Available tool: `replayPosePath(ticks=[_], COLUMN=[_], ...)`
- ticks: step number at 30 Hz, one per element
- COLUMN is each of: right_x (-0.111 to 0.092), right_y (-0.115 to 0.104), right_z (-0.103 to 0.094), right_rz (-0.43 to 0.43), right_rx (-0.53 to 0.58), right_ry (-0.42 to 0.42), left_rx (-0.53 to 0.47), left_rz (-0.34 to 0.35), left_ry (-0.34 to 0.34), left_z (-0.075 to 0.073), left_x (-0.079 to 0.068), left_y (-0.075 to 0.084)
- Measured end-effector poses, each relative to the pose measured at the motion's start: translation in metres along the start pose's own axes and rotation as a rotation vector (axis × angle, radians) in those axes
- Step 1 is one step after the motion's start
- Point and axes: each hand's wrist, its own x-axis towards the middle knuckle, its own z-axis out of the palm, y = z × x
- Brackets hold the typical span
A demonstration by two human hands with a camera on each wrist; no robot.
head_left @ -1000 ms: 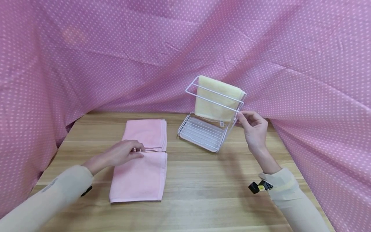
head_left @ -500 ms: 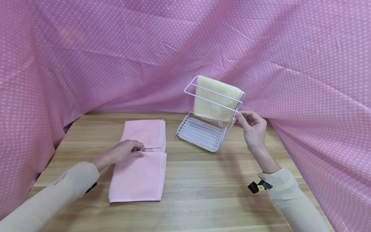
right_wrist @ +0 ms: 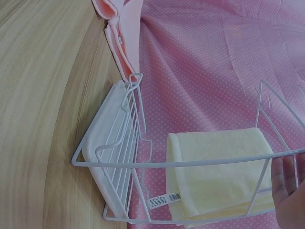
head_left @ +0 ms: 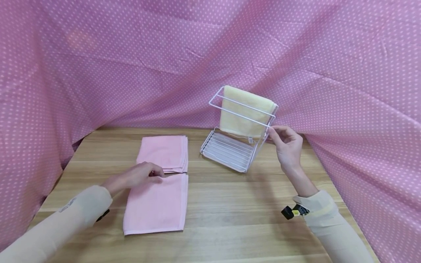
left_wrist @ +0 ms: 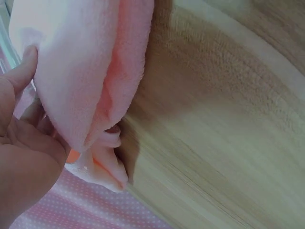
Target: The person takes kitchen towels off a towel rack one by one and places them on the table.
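Two folded pink towels lie one beyond the other on the wooden table. My left hand (head_left: 141, 174) pinches the far edge of the nearer pink towel (head_left: 156, 210). Its thumb presses the fluffy fold in the left wrist view, where the towel's layers (left_wrist: 81, 71) hang partly lifted. The farther pink towel (head_left: 163, 151) sits just past the fingers. To the right stands a white wire rack (head_left: 227, 150), whose right upright my right hand (head_left: 289, 148) grips near the upper bars. Over the rack's back top bar hangs a folded yellow towel (head_left: 246, 111) with a printed tag (right_wrist: 164, 200).
A white tray (right_wrist: 90, 148) sits under the rack's bottom wires. Pink dotted cloth (head_left: 184, 65) hangs behind and along both sides of the wooden table (head_left: 223, 215). A small black device (head_left: 295, 212) is strapped at the right sleeve.
The nearer pink towel has shifted slightly toward me with my left hand, widening the gap to the farther one. My right hand keeps its hold on the rack.
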Motion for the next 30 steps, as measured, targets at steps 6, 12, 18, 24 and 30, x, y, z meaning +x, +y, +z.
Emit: replayPosePath(ticks=[6, 12, 18, 24, 30], right_x=[0.000, 0.000, 0.000, -0.001, -0.001], right_y=[-0.001, 0.000, 0.001, 0.000, -0.001], right_z=[0.000, 0.000, 0.000, 0.000, -0.001], right_rz=[0.004, 0.009, 0.011, 0.010, 0.005], right_rx=[-0.006, -0.004, -0.004, 0.005, 0.002], right_ry=[0.001, 0.006, 0.003, -0.005, -0.011], left_rx=[-0.024, -0.054, -0.040, -0.007, 0.011], left_rz=[0.049, 0.063, 0.055, 0.011, 0.017], left_ry=[-0.036, -0.036, -0.034, 0.000, 0.084], left_z=[0.002, 0.001, 0.000, -0.006, -0.022], left_x=[-0.004, -0.004, -0.001, -0.001, 0.006], left_y=[0.005, 0.006, 0.004, 0.009, 0.021])
